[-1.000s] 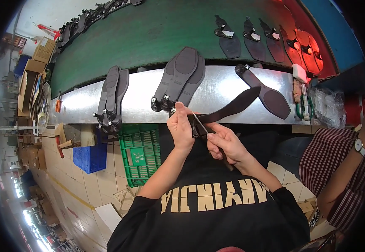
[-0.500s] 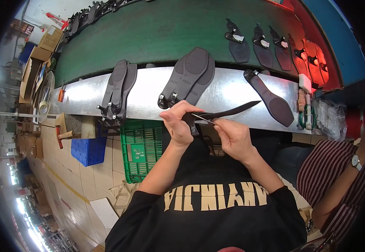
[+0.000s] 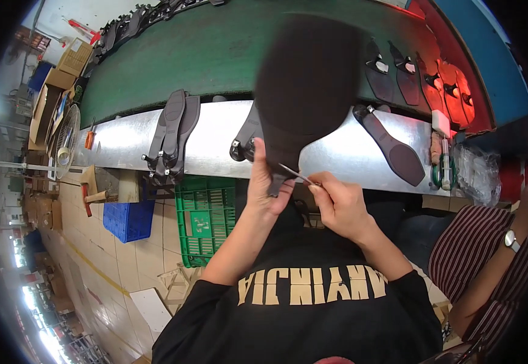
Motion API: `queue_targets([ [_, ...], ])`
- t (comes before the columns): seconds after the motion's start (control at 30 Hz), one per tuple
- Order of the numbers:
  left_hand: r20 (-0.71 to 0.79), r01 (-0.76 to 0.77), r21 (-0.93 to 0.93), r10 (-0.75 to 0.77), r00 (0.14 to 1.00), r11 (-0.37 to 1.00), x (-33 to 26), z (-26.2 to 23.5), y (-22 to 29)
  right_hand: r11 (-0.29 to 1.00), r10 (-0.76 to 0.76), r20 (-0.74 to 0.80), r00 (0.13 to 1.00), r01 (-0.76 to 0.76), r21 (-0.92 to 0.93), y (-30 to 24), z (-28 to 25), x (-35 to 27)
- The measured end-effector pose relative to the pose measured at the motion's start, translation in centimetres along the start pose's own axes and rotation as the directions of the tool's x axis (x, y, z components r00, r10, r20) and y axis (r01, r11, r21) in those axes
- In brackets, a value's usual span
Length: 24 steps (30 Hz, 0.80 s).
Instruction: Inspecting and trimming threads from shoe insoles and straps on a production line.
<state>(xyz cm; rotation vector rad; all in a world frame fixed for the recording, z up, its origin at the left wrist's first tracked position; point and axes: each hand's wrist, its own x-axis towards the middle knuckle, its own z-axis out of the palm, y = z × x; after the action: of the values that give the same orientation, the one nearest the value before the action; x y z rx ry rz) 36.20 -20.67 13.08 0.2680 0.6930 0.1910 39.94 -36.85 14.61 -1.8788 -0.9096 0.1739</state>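
Note:
A dark shoe sole [image 3: 309, 79] stands raised over the bench, its broad face toward me and blurred by motion. My left hand [image 3: 263, 191] grips its narrow end, thumb along the left edge and fingers partly behind. In my right hand [image 3: 344, 206] is a thin metal tool [image 3: 294, 173], pinched between thumb and fingers. Its tip lies over the sole's narrow part; I cannot tell whether it touches. Behind the held sole, a pair of soles [image 3: 249, 130] on the bench is mostly hidden.
On the metal bench [image 3: 215, 127] lie stacked soles [image 3: 176, 124], a single sole [image 3: 397, 148], and an orange-handled tool [image 3: 89, 139]. A green belt [image 3: 185, 60] beyond carries more soles [image 3: 379, 79]. Below is a green crate [image 3: 206, 227]. A co-worker's arm [image 3: 485, 267] is at right.
The held sole has turned from edge-on to broad face toward me, its wide end swinging up and away over the belt. My left hand has turned with it; the right still holds the tool.

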Motion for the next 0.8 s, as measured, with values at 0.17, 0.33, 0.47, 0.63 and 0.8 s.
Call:
queue_targets([
  [0.17,0.359,-0.001,0.184,-0.066,0.931,0.983,1.6,-2.5,-0.5,0.986,-0.018,0.061,0.998,0.028,-0.162,0.4,0.5,0.2],
  [0.33,0.256,0.005,0.235,-0.067,0.964,0.972,2.1,-1.9,-0.9,0.988,-0.004,0.011,1.000,0.006,-0.153,1.4,1.5,0.1],
  [0.47,0.202,-0.044,0.058,0.031,0.979,0.997,2.7,-2.8,-1.8,0.993,0.049,-0.073,0.996,-0.056,-0.105,0.8,2.7,-0.1],
  [0.63,0.276,-0.292,0.182,0.236,0.932,0.939,3.4,-4.3,-2.4,0.994,0.108,0.039,0.993,-0.107,-0.025,0.8,3.5,-1.2],
  [0.8,0.064,-0.082,0.237,0.068,0.996,0.968,4.1,-3.9,-2.1,0.991,-0.134,0.221,0.966,0.134,0.018,-0.3,2.8,-3.0],
])
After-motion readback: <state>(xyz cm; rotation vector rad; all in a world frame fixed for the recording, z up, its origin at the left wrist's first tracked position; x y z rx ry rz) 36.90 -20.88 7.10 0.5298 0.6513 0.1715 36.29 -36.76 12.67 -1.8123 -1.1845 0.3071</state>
